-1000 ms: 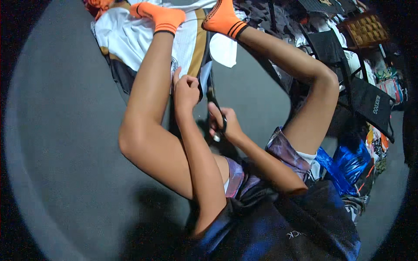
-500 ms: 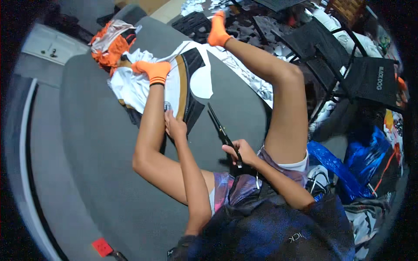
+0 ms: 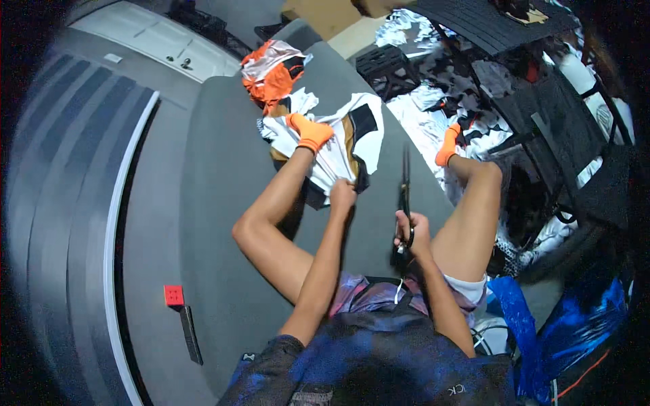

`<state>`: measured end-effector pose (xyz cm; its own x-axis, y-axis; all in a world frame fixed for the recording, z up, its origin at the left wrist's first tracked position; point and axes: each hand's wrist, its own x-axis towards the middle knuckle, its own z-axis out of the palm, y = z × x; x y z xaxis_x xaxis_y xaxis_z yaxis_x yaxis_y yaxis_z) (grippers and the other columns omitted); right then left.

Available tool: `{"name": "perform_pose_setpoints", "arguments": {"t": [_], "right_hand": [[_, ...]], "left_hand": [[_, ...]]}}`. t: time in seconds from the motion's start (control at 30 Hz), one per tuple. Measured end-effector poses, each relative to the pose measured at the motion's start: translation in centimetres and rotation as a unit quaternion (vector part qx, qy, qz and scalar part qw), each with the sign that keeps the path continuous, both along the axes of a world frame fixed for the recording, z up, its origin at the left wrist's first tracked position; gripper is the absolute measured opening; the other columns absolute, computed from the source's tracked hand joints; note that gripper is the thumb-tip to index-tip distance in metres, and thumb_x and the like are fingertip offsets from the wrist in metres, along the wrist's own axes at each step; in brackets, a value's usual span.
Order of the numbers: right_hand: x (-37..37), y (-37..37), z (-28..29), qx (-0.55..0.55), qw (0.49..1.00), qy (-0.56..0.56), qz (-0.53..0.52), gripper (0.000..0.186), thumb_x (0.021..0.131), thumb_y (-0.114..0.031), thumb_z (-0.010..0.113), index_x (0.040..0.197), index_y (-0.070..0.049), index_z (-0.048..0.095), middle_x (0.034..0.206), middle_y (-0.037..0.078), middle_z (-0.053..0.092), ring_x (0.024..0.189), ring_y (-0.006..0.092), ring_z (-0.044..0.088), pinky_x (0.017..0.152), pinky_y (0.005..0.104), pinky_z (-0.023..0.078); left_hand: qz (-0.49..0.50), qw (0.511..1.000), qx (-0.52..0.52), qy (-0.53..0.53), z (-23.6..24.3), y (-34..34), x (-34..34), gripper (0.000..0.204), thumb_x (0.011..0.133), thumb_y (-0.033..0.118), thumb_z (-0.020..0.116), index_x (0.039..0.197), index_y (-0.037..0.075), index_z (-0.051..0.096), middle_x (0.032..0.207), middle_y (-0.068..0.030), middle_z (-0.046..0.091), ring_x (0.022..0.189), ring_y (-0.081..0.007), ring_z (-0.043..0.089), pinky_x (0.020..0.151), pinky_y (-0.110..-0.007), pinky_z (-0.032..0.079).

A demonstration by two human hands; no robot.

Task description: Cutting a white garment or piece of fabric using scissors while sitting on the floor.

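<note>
A garment of white, black and tan cloth (image 3: pixel 332 162) lies crumpled on the grey couch (image 3: pixel 223 169) ahead of me. My left hand (image 3: pixel 343 195) is closed on its near edge and pulls the white cloth into taut folds. Upright in my right hand (image 3: pixel 414 233) is a pair of long black scissors (image 3: pixel 405 179), their blades pointing away from me and apart from the cloth. My fingers wrap round the handles; motion blurs the blades. My left foot, in an orange sock (image 3: pixel 313 133), presses on the garment.
An orange and white cloth heap (image 3: pixel 271 74) lies at the couch's far end. Black folding chairs (image 3: pixel 552 115) and scattered white cloth (image 3: pixel 423 128) fill the right side. A blue plastic bag (image 3: pixel 582 325) is at lower right. A red square object (image 3: pixel 173 295) is at left.
My left hand has closed on the cloth and draws it taut. The scissors have swung more upright. My right leg has lowered beside the couch. The whole view has shifted.
</note>
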<state>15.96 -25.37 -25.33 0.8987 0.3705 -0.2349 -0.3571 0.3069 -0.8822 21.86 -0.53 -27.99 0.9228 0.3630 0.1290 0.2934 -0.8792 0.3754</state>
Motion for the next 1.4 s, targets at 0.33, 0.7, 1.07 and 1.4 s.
{"name": "perform_pose_setpoints", "arguments": {"t": [0.33, 0.7, 1.07, 1.4], "right_hand": [[1.6, -3.7, -0.7, 0.131, 0.974, 0.036, -0.181, 0.047, 0.092, -0.047, 0.052, 0.066, -0.008, 0.045, 0.050, 0.001, 0.043, 0.039, 0.0130, 0.048, 0.037, 0.0246, 0.039], [1.3, 0.4, 4.2, 0.147, 0.985, 0.020, -0.089, 0.052, 0.089, -0.050, 0.057, 0.062, -0.008, 0.044, 0.050, 0.002, 0.045, 0.040, 0.0147, 0.050, 0.039, 0.0266, 0.040], [2.0, -2.6, 0.6, 0.084, 0.984, 0.048, -0.147, 0.050, 0.089, -0.050, 0.056, 0.063, -0.008, 0.046, 0.050, 0.002, 0.045, 0.039, 0.0135, 0.049, 0.038, 0.0252, 0.039], [1.6, -3.2, 0.2, 0.066, 0.978, -0.011, -0.197, 0.044, 0.091, -0.038, 0.059, 0.062, -0.008, 0.046, 0.050, 0.000, 0.045, 0.039, 0.0103, 0.048, 0.037, 0.0229, 0.038]], "left_hand": [[-0.153, 0.897, -0.352, 0.217, 3.6, -5.0, 0.6, 0.028, 0.076, 0.017, 0.066, 0.095, -0.003, 0.065, 0.079, -0.0194, 0.065, 0.075, -0.0388, 0.062, 0.071, -0.044, 0.049], [0.054, 0.949, 0.160, 0.264, -5.4, 20.0, -15.2, 0.056, 0.086, 0.041, 0.054, 0.120, -0.003, 0.056, 0.134, -0.0294, 0.043, 0.123, -0.0367, 0.045, 0.101, -0.040, 0.037], [-0.134, 0.983, -0.023, 0.127, 5.3, -0.4, -6.6, 0.049, 0.086, 0.040, 0.057, 0.110, -0.002, 0.060, 0.119, -0.0218, 0.058, 0.105, -0.0345, 0.058, 0.089, -0.039, 0.045], [-0.366, 0.895, -0.249, -0.058, 1.7, -14.3, 0.1, 0.034, 0.091, 0.021, 0.053, 0.118, 0.000, 0.056, 0.120, -0.0180, 0.057, 0.111, -0.0304, 0.055, 0.094, -0.036, 0.043]]}}
